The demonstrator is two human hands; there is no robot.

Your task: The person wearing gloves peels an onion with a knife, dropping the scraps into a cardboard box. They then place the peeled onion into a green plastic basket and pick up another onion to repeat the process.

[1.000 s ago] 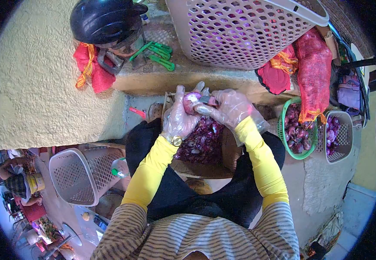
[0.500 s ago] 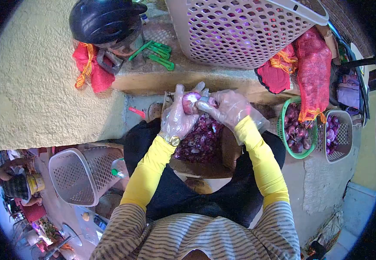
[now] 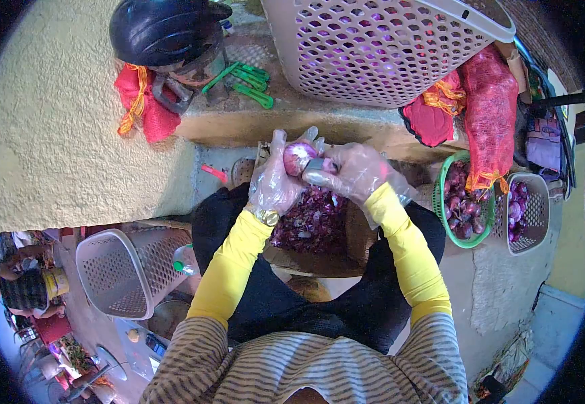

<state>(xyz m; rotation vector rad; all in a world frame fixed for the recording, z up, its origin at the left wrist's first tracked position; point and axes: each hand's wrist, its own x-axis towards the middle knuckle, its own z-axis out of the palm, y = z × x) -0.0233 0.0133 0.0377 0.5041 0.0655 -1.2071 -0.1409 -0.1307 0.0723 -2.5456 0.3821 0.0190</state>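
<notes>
My left hand (image 3: 275, 176), in a clear plastic glove, holds a purple and white onion (image 3: 299, 158) between thumb and fingers. Against the onion's right side rests a small knife blade (image 3: 315, 168), gripped by my gloved right hand (image 3: 356, 172). Its handle is mostly hidden by the fingers. Below both hands, a cardboard box (image 3: 358, 232) between my legs holds purple onion skins (image 3: 309, 222).
A large perforated basket (image 3: 373, 60) stands on the ledge ahead, beside a red mesh sack (image 3: 491, 108). Right are a green basket (image 3: 481, 232) and a grey basket (image 3: 541, 209) with onions. An upright basket (image 3: 114, 276) and a person (image 3: 26, 289) are left.
The onion has turned a little in my left hand, showing more of its purple side. The blade, now more visible, has shifted slightly with my right hand.
</notes>
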